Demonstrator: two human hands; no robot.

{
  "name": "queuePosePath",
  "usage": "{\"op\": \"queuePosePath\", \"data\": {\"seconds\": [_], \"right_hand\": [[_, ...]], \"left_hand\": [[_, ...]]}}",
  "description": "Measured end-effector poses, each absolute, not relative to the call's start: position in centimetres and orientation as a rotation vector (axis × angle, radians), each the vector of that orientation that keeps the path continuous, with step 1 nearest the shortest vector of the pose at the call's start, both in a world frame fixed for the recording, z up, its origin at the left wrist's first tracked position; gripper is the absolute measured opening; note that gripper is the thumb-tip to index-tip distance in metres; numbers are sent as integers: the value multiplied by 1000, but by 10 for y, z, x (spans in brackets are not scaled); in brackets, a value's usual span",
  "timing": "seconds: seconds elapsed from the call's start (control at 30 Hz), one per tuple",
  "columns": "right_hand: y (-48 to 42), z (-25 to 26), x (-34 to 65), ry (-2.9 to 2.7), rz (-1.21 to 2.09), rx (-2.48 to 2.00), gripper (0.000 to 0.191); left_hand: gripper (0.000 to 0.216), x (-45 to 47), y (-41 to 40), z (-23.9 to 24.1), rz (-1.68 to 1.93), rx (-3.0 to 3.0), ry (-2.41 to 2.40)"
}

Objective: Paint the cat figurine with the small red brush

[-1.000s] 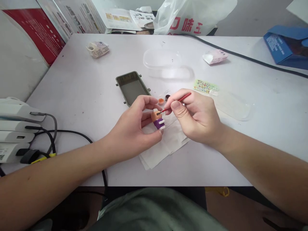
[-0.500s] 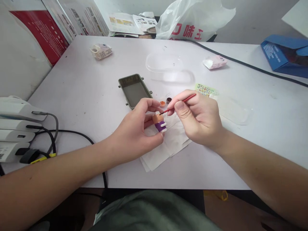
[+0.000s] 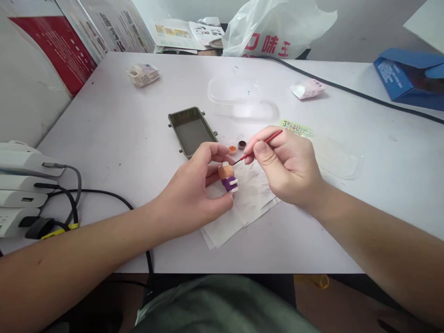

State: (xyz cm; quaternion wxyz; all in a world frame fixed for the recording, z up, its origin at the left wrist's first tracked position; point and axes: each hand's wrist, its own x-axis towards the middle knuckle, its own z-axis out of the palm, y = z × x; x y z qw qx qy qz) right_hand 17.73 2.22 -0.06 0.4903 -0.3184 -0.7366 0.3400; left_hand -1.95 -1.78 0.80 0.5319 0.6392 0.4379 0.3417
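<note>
A small figurine [image 3: 228, 178], orange-tan above and purple with white bits below, is gripped between the thumb and fingers of my left hand [image 3: 197, 185]. My right hand [image 3: 287, 162] pinches a thin red paintbrush [image 3: 262, 144], its dark tip close to the figurine's upper right side. Whether the bristles touch it I cannot tell. Just beyond the fingers stand a small pot of orange paint [image 3: 232, 149] and a small pot of dark paint [image 3: 242, 144]. White tissues [image 3: 239, 217] lie flat beneath my hands.
A grey-green open tray [image 3: 192, 134] sits behind my left hand. Farther back are a clear plastic container [image 3: 239, 99] and two crumpled packets [image 3: 143, 75]. A sticker sheet [image 3: 296, 128] lies beyond my right hand, a blue box [image 3: 409, 78] at right, chargers with cables [image 3: 26, 185] at left.
The brush tip has drawn slightly away from the figurine's upper part, to the right. My left hand keeps its hold on the figurine. The whole view has shifted a little.
</note>
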Motion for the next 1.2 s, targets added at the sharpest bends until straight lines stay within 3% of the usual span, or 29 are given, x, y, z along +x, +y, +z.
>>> {"op": "queuePosePath", "data": {"seconds": [1.2], "right_hand": [[16,-1,176,-1935,924,-628,12]], "left_hand": [[47,-21,-17,9,829,1513,1010]]}}
